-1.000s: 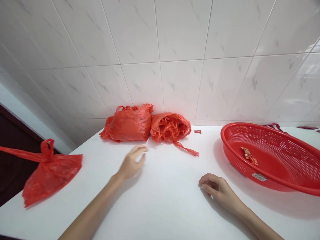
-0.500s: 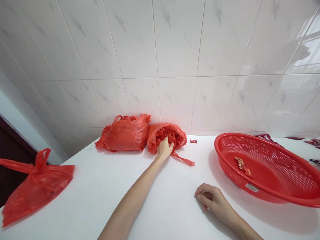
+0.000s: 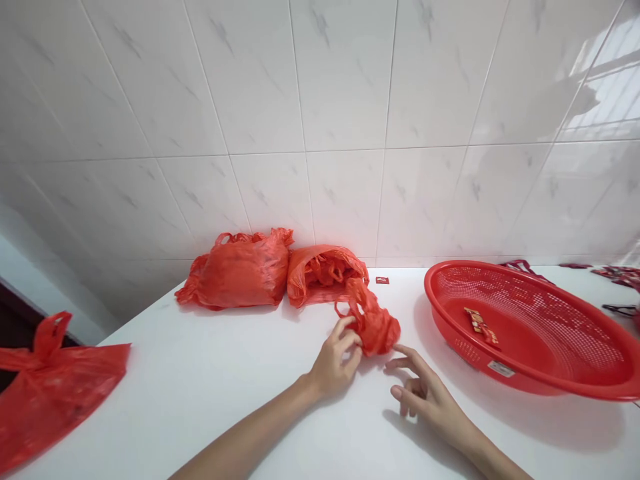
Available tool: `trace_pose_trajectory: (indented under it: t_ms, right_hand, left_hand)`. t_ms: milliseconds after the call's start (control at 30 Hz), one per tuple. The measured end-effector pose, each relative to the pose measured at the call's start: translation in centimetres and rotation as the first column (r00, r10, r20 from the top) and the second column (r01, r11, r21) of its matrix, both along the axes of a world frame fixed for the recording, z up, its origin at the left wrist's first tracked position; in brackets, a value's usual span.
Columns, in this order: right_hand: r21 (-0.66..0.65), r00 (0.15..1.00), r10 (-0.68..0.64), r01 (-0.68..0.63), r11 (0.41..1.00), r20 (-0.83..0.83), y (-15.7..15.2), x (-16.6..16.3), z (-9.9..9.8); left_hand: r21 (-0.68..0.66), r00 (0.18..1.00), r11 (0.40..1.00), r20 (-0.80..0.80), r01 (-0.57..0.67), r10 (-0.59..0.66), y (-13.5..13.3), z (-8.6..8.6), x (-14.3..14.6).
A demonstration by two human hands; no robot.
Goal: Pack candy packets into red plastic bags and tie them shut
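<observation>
A crumpled red plastic bag is pinched in my left hand, just above the white tabletop. My right hand is open, its index fingertip close to the crumpled bag's lower right side; whether it touches I cannot tell. Behind them an open red plastic bag lies on its side against the wall, with more crumpled red bags inside. A full red plastic bag leans beside it on the left.
On the right stands a red plastic basket with small printed packets in it. A small red packet lies by the tiled wall. A knotted red bag is at the left table edge. Dark items lie behind the basket.
My left hand has come out of the open bag with a crumpled red bag and moved nearer to me. My right hand has opened its fingers towards it.
</observation>
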State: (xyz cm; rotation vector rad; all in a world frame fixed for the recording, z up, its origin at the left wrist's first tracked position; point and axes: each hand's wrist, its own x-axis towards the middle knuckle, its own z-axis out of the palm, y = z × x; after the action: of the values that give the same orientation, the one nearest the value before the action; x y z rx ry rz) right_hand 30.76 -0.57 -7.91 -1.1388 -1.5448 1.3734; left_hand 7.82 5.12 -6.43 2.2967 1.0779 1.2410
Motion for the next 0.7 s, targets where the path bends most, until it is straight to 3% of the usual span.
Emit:
trace_pose_trajectory:
  t_ms: [133,267,367,467,700]
  right_hand:
    - [-0.036,0.994,-0.042,0.039,0.999,-0.098,0.2,0.0,0.4]
    - [-0.041,0.989,-0.037,0.031,0.999,-0.146,0.3,-0.3,0.9]
    - [-0.052,0.984,-0.040,0.031,0.998,-0.173,0.4,-0.6,1.3]
    - [-0.084,0.978,-0.033,0.016,0.996,-0.205,0.4,-0.8,1.6]
    - [-0.114,0.967,-0.023,-0.007,0.993,-0.254,0.4,0.2,2.3]
  left_hand:
    - [0.022,0.963,0.965,-0.077,0.262,-0.260,-2.4,-0.8,0.9]
    - [0.126,0.928,0.925,-0.156,0.359,-0.339,-2.8,-0.6,1.4]
    - [0.124,0.896,0.893,-0.172,0.432,-0.409,-2.8,-0.5,1.5]
    - [0.086,0.906,0.906,-0.131,0.415,-0.403,-2.8,-0.9,1.4]
    - [-0.009,0.988,0.988,-0.002,0.152,-0.152,-2.2,-1.2,1.2]
